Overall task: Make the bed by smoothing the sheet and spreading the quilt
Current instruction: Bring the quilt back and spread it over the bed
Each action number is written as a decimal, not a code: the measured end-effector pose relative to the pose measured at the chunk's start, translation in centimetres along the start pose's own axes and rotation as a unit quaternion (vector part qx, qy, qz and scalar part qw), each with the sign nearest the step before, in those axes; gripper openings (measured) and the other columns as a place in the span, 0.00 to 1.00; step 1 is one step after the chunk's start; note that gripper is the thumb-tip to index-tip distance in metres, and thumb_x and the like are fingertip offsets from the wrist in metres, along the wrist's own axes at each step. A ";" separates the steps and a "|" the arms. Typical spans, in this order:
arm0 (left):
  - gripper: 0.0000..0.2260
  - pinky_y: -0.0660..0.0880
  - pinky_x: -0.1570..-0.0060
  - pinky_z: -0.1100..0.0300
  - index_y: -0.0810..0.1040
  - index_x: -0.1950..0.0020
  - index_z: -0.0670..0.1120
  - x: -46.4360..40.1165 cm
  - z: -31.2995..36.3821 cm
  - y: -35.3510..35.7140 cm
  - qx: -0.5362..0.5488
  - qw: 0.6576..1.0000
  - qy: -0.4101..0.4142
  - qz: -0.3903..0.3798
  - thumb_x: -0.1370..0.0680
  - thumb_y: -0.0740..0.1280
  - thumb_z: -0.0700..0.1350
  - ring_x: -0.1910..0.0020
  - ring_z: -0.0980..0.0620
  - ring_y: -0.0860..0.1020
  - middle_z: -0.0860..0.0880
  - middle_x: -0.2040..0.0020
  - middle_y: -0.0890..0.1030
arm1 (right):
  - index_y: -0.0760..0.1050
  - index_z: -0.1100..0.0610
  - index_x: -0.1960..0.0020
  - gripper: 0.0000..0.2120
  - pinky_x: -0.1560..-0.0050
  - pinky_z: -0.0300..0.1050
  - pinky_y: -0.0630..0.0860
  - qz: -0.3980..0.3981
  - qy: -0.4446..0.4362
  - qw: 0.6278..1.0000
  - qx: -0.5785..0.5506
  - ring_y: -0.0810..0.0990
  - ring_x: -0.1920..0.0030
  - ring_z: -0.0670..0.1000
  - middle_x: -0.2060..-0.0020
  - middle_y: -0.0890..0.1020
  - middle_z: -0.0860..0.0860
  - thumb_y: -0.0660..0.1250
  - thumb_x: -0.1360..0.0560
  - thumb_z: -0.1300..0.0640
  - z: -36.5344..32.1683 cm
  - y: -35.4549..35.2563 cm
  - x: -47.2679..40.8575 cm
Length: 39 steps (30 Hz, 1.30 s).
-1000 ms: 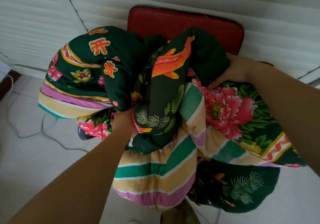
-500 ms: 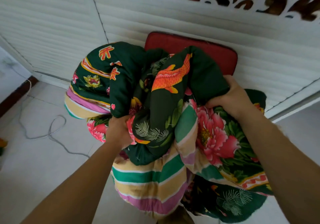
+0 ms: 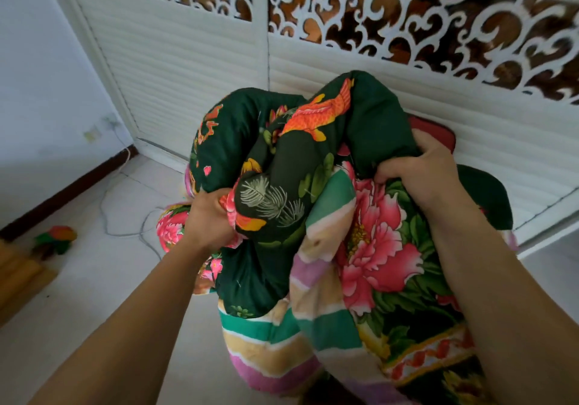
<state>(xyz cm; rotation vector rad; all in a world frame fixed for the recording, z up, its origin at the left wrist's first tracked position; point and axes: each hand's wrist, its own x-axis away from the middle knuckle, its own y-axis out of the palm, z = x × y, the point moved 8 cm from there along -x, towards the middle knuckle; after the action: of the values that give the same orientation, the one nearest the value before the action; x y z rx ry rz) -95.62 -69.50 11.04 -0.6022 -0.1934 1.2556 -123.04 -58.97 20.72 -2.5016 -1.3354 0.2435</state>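
Gripping the bundled floral quilt (image 3: 313, 204) with both hands, left hand (image 3: 210, 219) and right hand (image 3: 429, 172) clenched in its folds, I hold it above the floor (image 3: 94, 279) for carrying bedward.

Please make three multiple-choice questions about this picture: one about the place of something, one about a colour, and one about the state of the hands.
1. Where is the red cushion?
A. behind the quilt, against the white panel
B. on the floor at far left
C. under the left forearm

2. What colour is the fish printed on the quilt?
A. blue
B. orange
C. white

3. What are the two hands doing?
A. both lie flat and open
B. only one touches the quilt
C. both grip the bunched quilt

Answers: 1 A, its corner shows past the quilt at the panel; 2 B, the fish is orange; 3 C, the left hand and the right hand curl into the fabric.
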 end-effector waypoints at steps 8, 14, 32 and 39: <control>0.09 0.74 0.60 0.71 0.79 0.66 0.47 7.6 0.1 -11.8 0.015 0.997 0.023 0.078 0.37 0.69 0.52 0.66 0.64 0.75 0.59 0.65 0.83 | 0.78 0.53 0.60 0.17 0.65 0.57 0.79 -0.064 -0.075 0.995 0.009 0.81 0.63 0.61 0.65 0.82 0.54 0.70 0.48 0.64 -6.3 8.1 8.2; 0.26 0.72 0.59 0.67 0.77 0.63 0.31 12.6 -0.4 -19.8 0.006 0.986 0.030 0.164 0.40 0.65 0.56 0.61 0.51 0.73 0.35 0.62 0.80 | 0.77 0.58 0.59 0.21 0.66 0.59 0.79 -0.114 -0.136 0.984 0.009 0.81 0.63 0.63 0.63 0.82 0.59 0.68 0.53 0.61 -11.0 13.3 12.9; 0.24 0.71 0.69 0.52 0.71 0.62 0.28 26.1 1.1 -38.7 -0.102 0.915 -0.024 0.389 0.41 0.64 0.51 0.67 0.52 0.67 0.38 0.69 0.73 | 0.76 0.60 0.61 0.18 0.69 0.47 0.74 -0.300 -0.269 0.909 -0.105 0.77 0.68 0.55 0.70 0.78 0.52 0.68 0.52 0.62 -23.8 26.6 22.2; 0.24 0.68 0.67 0.59 0.73 0.64 0.30 29.9 0.0 -44.6 -0.185 0.874 -0.079 0.443 0.43 0.64 0.52 0.65 0.51 0.69 0.43 0.64 0.72 | 0.76 0.60 0.63 0.17 0.71 0.43 0.73 -0.407 -0.273 0.862 -0.128 0.77 0.69 0.53 0.72 0.78 0.49 0.69 0.52 0.62 -26.0 35.0 23.8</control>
<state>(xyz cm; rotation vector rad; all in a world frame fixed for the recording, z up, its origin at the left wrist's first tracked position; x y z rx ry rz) -49.03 -49.72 28.92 -0.9747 -0.3154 2.1928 -75.12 -62.20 33.27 -1.8383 -2.6609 0.6324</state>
